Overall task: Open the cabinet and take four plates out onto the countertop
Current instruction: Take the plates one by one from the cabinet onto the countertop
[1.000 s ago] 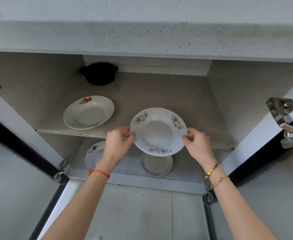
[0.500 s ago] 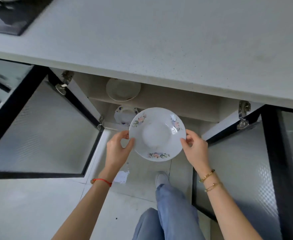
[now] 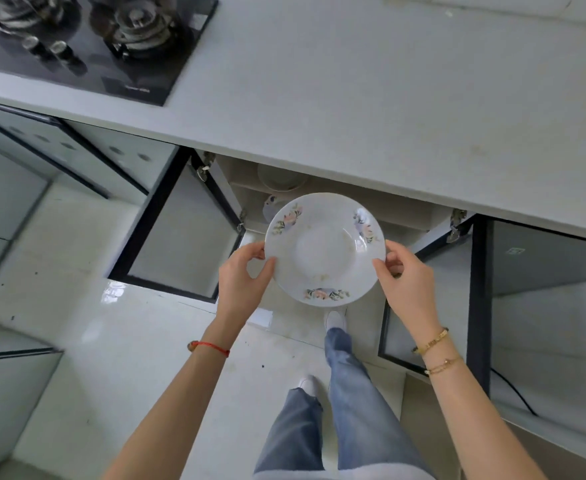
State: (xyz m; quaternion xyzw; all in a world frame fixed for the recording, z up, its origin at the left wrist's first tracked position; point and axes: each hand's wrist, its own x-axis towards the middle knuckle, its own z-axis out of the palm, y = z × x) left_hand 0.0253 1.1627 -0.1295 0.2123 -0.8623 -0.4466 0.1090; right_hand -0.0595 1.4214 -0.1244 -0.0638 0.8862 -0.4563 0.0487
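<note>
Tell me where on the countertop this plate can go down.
The countertop lies bare right of the gas hob, from its front edge above the open cabinet back to the wall. The left end is crowded by the hob. Both hands hold the plate.

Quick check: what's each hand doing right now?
Left hand: holding the plate by its left rim.
Right hand: holding the same plate by its right rim.
</note>
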